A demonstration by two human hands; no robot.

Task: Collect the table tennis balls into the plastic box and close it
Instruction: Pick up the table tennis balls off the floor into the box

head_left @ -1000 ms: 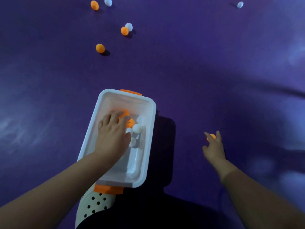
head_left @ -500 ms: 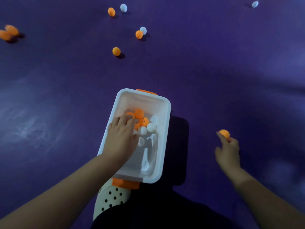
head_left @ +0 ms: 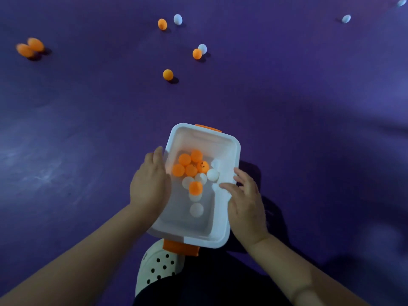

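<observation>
On the purple floor (head_left: 287, 107), just ahead of a perforated cream clog (head_left: 159, 268), a white plastic box (head_left: 223, 217) with orange latch tabs at its near and far ends is sitting open, no lid being visible anywhere in view. Inside, a cluster of table tennis balls (head_left: 191, 170), orange and white, is gathering toward the middle and far half, with one white ball (head_left: 196, 209) lying apart nearer the person. Flanking the box, the left hand (head_left: 150, 184) is resting against the left wall with fingers loosely extended, empty; the right hand (head_left: 247, 204) is lying over the right rim, fingers spread and grasping nothing, though whether it is pressing the rim cannot be told. Out on the floor, loose balls are waiting: a single orange ball (head_left: 168, 74), an orange-and-white pair (head_left: 197, 53) touching, another pair (head_left: 162, 24) farther off, two blurred orange ones (head_left: 31, 48) at far left, and a white ball (head_left: 346, 18) far right. Handling note: the balls are looking very light, hard and smooth, so they are likely rolling away at a touch; pinching each from above with fingertips is seeming best. The box is appearing thin-walled, light and prone to sliding, best steadied by its long rims or orange tabs.
</observation>
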